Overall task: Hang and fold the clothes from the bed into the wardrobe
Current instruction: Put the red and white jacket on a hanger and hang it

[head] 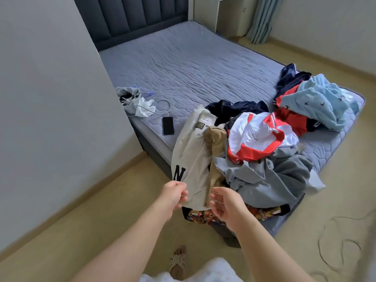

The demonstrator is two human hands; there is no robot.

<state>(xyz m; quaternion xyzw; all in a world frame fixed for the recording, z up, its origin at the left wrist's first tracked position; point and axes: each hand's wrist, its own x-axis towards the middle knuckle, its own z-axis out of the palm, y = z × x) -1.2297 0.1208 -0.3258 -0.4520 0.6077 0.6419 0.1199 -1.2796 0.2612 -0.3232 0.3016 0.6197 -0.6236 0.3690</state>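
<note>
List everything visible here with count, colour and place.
mattress: one, grey-blue, beside the wall
phone: one, black, on the mattress
cream garment: one, cream with dark N, at the near edge
grey garment: one, grey, in the pile
striped garment: one, red and white, top of the pile
blue garment: one, light blue, mattress's right corner
sandal: one, beige, on the floor
left hand: one, pinching the cream garment
right hand: one, open, beside it

A bed [193, 64] with a grey-blue quilted top and dark padded headboard [130, 17] stands against a pale wall [50, 98]. Beige floor [81, 220] runs around it, and a blue-green curtain [262, 19] hangs in the far corner.
</note>
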